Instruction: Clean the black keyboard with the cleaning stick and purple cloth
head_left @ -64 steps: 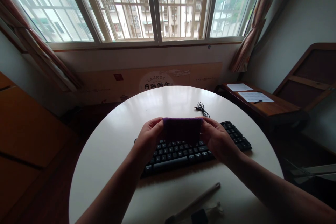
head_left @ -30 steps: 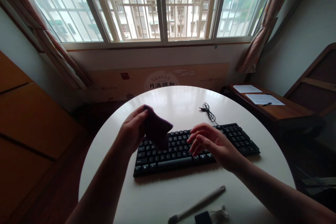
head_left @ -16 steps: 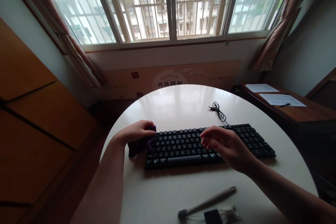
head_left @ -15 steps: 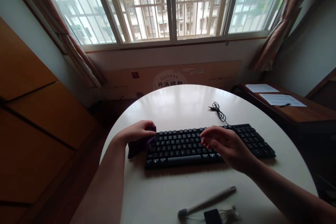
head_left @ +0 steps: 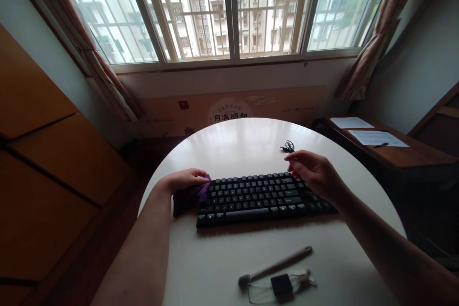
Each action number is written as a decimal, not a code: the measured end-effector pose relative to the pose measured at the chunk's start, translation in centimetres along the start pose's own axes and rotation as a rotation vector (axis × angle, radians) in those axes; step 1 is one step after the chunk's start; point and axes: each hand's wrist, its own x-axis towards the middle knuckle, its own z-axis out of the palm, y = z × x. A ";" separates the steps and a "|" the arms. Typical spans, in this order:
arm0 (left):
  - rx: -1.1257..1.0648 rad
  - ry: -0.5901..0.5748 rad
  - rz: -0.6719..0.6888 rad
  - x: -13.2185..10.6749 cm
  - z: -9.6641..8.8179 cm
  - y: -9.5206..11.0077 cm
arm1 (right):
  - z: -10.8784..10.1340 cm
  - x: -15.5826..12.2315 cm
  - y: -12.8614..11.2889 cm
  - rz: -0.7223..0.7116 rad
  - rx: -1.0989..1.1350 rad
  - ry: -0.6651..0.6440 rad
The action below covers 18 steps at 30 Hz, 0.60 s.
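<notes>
A black keyboard lies across the round white table. At its left end my left hand is closed on a purple cloth, its fingers bunched at the keyboard's upper left corner. A dark part of what seems the same cloth spreads beneath that hand. Above the right part of the keyboard my right hand hovers with loosely bent fingers apart and nothing visible in them. It hides much of the number pad. Behind it lies the coiled black cable.
Near the table's front lie a grey brush with dark bristles and a wire tool with a black square middle. A wooden side table at the right holds papers and a pen. Windows are behind.
My right hand has moved a little right and up, away from the keys, and its fingers have straightened somewhat. My left hand stays on the cloth, more of whose purple shows. The view has shifted slightly.
</notes>
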 end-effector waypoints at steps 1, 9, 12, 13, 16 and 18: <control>-0.021 -0.022 0.004 0.0 -0.1 0.0 | -0.8 0.5 0.4 0.020 -0.031 0.006; 0.033 -0.065 -0.004 0.7 -1.0 0.0 | -7.8 1.4 5.2 0.120 -0.538 0.193; 0.092 0.001 -0.009 0.8 -0.8 0.1 | -9.8 0.6 6.9 0.215 -0.670 0.246; 0.120 0.035 -0.001 0.7 -0.6 0.2 | -10.2 0.4 7.4 0.248 -0.687 0.235; 0.260 0.162 0.030 0.7 0.3 0.6 | -10.2 0.2 8.6 0.296 -0.692 0.151; 0.368 0.246 0.022 0.9 0.9 0.9 | -9.5 0.3 9.1 0.290 -0.692 0.070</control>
